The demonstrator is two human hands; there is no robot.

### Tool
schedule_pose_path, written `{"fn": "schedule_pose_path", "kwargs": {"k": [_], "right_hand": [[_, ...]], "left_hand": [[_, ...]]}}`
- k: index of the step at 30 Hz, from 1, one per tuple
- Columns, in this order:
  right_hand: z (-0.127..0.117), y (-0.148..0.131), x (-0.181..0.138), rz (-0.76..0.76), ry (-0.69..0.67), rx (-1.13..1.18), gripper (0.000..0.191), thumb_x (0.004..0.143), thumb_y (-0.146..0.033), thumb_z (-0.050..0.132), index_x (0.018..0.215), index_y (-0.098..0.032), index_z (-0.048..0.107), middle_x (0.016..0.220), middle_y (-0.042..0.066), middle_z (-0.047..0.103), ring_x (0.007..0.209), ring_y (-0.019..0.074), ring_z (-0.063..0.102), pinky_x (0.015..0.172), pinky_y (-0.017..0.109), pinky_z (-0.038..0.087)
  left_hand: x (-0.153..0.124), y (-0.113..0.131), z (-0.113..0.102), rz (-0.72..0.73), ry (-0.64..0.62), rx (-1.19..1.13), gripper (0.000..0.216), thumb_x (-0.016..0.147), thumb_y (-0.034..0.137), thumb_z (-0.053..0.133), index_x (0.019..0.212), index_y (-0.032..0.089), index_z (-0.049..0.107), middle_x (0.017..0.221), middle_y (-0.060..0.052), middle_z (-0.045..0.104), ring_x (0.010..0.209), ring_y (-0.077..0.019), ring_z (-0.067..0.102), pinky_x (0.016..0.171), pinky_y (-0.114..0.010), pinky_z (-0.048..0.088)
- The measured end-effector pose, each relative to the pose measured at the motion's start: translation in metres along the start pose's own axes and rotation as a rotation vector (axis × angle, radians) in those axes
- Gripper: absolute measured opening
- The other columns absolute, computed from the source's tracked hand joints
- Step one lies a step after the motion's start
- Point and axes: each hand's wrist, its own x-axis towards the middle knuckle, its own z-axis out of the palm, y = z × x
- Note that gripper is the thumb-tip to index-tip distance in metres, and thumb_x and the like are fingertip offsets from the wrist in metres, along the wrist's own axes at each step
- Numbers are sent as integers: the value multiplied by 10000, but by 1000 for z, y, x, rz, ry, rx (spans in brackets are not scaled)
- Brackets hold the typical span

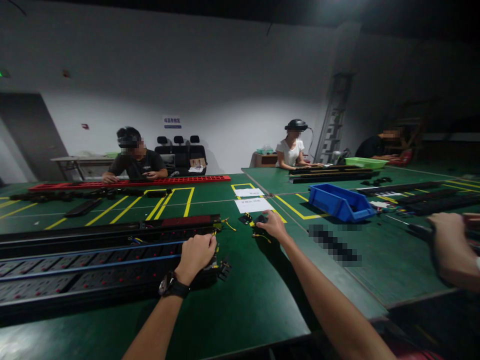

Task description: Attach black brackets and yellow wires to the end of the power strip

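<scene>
My left hand (197,255), with a watch on its wrist, is closed over the right end of a long black power strip (93,272) lined with outlets and red dots. The fingertips are hidden, and a bit of yellow wire shows beside them. Farther right, my right hand (273,226) reaches over the green table, thumb and fingers curved around a small black part (261,219). Near it lie a yellow wire (263,238) and a small black-and-yellow piece (246,219). A black clip-like part (224,269) sticks out at the strip's end.
White paper sheets (253,205) lie beyond my right hand. A blue bin (339,202) stands to the right. At the right edge, a co-worker's hand (452,245) holds a tool. Across the table, two people sit by a red rail (142,183) and black strips (333,175).
</scene>
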Motion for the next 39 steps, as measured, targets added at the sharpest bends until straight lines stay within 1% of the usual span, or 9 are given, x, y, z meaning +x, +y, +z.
{"fn": "schedule_pose_path", "kwargs": {"k": [3,7,11,14,19,24,28,32,39], "right_hand": [[2,-1,2,-50,-5,106,594,696,-345,787,1259,-214,652,1094,102,713,992,270,669,865,367,511],[1,-5,4,11,-50,257,612,705,-249,758,1306,-198,651,1119,92,736,884,226,706,783,315,540],[-2,-10,4,-8,-67,310,432,732,-237,722,1156,-156,737,937,69,773,842,222,718,738,286,535],[0,-16,2,-34,-68,344,333,744,-235,690,1064,-167,749,905,51,782,855,213,728,738,272,536],[16,-40,-5,-17,-19,345,237,752,-268,676,965,-190,744,887,44,780,825,207,727,721,264,530],[39,-76,-3,-28,-16,276,188,772,-242,674,939,-185,737,882,49,772,850,208,718,743,262,503],[55,-96,0,36,20,234,180,809,-248,664,967,-188,727,917,60,769,866,211,709,752,266,492],[66,-104,0,32,29,264,180,823,-242,649,983,-195,718,916,54,765,869,209,708,775,272,494],[73,-108,-3,-10,23,324,171,799,-241,655,946,-185,721,888,55,757,851,210,704,807,289,510]], "left_hand": [[0,0,0,-3,-6,1,511,1035,435,292,959,214,747,959,-117,774,900,-278,740,803,-362,522],[0,0,1,0,-10,2,515,1037,428,285,964,209,746,968,-120,773,906,-272,738,809,-355,520],[-1,0,1,-1,-12,-8,522,1039,423,275,961,203,742,973,-125,770,901,-272,737,808,-362,521],[-2,0,1,-8,-11,-9,510,1039,424,289,962,197,740,982,-134,767,905,-277,737,811,-366,520],[-2,0,3,-6,14,-7,488,1033,409,309,967,205,748,973,-133,769,924,-289,738,824,-380,523],[-2,-2,6,4,28,-10,492,1033,404,304,973,213,753,990,-134,771,927,-286,737,835,-387,522],[-2,-2,8,5,39,-4,497,1033,405,303,963,207,754,974,-134,772,917,-281,738,826,-369,520],[-3,-2,7,11,36,-14,501,1035,407,303,954,206,754,977,-134,773,922,-281,738,831,-370,518],[-3,-2,7,-6,27,-21,501,1035,418,313,962,203,759,993,-142,768,946,-286,734,849,-369,515]]}}
